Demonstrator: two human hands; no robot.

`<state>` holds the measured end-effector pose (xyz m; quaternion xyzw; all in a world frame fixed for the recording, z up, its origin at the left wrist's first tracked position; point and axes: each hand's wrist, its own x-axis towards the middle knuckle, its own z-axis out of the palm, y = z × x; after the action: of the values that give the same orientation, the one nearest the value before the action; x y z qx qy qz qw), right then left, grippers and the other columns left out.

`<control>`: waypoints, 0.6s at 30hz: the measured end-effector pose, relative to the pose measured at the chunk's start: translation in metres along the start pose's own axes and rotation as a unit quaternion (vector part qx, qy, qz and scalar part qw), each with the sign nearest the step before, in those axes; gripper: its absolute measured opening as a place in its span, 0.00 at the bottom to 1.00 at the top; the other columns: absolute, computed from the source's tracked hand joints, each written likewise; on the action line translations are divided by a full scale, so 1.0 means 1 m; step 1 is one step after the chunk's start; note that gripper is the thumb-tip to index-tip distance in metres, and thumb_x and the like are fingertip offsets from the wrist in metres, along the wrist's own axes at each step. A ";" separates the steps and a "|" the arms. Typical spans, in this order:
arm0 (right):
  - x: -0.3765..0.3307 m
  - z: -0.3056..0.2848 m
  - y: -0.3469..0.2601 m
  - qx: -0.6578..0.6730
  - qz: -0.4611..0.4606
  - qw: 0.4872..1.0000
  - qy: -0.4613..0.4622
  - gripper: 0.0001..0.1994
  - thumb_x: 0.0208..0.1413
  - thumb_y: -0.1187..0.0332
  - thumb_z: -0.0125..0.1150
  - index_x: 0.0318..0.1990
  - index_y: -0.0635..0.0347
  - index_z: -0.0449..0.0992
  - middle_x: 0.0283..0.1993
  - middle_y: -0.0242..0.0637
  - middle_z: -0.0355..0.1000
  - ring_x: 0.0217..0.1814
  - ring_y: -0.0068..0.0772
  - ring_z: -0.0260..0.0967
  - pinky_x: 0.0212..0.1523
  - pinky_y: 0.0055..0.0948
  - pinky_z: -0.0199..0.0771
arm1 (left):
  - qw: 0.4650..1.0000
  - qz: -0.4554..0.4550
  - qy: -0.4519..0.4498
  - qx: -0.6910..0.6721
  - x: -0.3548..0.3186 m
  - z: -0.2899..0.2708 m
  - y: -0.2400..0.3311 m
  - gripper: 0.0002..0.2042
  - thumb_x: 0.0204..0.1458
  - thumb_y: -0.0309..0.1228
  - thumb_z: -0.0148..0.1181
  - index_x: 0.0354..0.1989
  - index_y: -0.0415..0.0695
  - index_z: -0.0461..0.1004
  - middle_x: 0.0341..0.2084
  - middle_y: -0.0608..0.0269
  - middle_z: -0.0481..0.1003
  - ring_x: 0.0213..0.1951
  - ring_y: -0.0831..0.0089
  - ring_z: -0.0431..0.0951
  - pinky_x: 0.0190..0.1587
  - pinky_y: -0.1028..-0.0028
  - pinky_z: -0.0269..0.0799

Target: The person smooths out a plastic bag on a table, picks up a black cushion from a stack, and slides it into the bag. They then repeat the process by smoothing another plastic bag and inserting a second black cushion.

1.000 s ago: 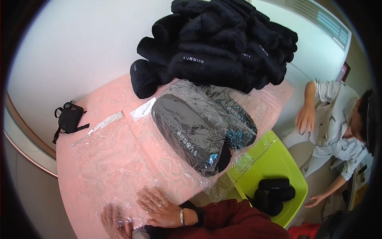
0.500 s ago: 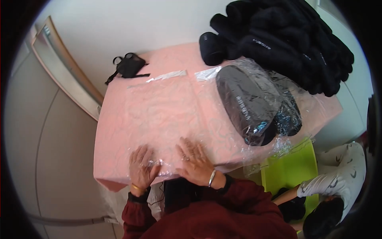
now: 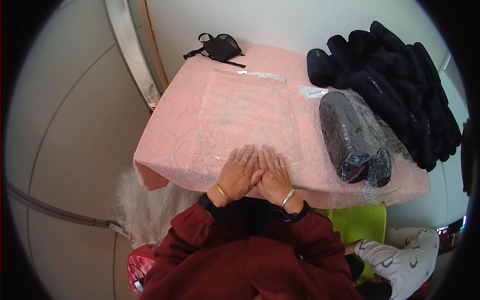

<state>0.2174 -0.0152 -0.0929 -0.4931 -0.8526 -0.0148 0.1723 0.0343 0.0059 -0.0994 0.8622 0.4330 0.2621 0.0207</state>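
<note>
A clear plastic bag (image 3: 245, 112) lies flat on the pink tablecloth (image 3: 170, 125), its sealing strip at the far end. My left hand (image 3: 239, 172) and my right hand (image 3: 272, 175) rest side by side, palms down, on the bag's near end, fingers spread and touching the film. Neither hand grips anything. To the right lies a second clear bag (image 3: 357, 137) holding black slippers.
A heap of black slippers (image 3: 400, 85) fills the table's far right. A small black strapped item (image 3: 219, 48) sits at the far edge. A bundle of clear bags (image 3: 145, 210) hangs at the left below the table. A green stool (image 3: 360, 225) and another person's legs (image 3: 400, 250) are at the right.
The view has swung left and steadied over the table. My hands have slid together on the near end of the flat bag. The person at the right has dropped out of view except the legs.
</note>
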 end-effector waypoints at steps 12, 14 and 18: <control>-0.015 -0.021 0.019 0.033 0.051 0.998 0.003 0.47 0.53 0.47 0.62 0.68 0.77 0.50 0.74 0.62 0.44 0.77 0.58 0.41 0.74 0.52 0.40 | 0.992 -0.018 0.012 0.125 -0.010 -0.039 -0.055 0.41 0.55 0.59 0.53 0.64 0.32 0.61 0.65 0.37 0.59 0.66 0.44 0.59 0.68 0.49 0.51; -0.019 -0.025 0.015 0.029 0.048 0.998 0.012 0.47 0.53 0.47 0.62 0.68 0.78 0.50 0.74 0.63 0.45 0.77 0.59 0.41 0.74 0.51 0.40 | 0.991 -0.031 0.012 0.132 -0.018 -0.041 -0.055 0.41 0.55 0.59 0.54 0.64 0.31 0.61 0.65 0.37 0.59 0.66 0.42 0.59 0.67 0.48 0.52; -0.035 -0.028 0.005 0.034 0.055 0.998 -0.007 0.48 0.53 0.48 0.64 0.68 0.78 0.48 0.74 0.63 0.43 0.77 0.60 0.40 0.74 0.50 0.40 | 0.992 -0.032 -0.002 0.122 -0.029 -0.046 -0.046 0.40 0.55 0.58 0.54 0.64 0.33 0.62 0.64 0.38 0.60 0.66 0.42 0.59 0.67 0.48 0.52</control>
<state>0.2449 -0.0472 -0.0776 -0.5329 -0.8255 0.0267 0.1838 -0.0353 0.0037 -0.0848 0.8446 0.4891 0.2046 -0.0747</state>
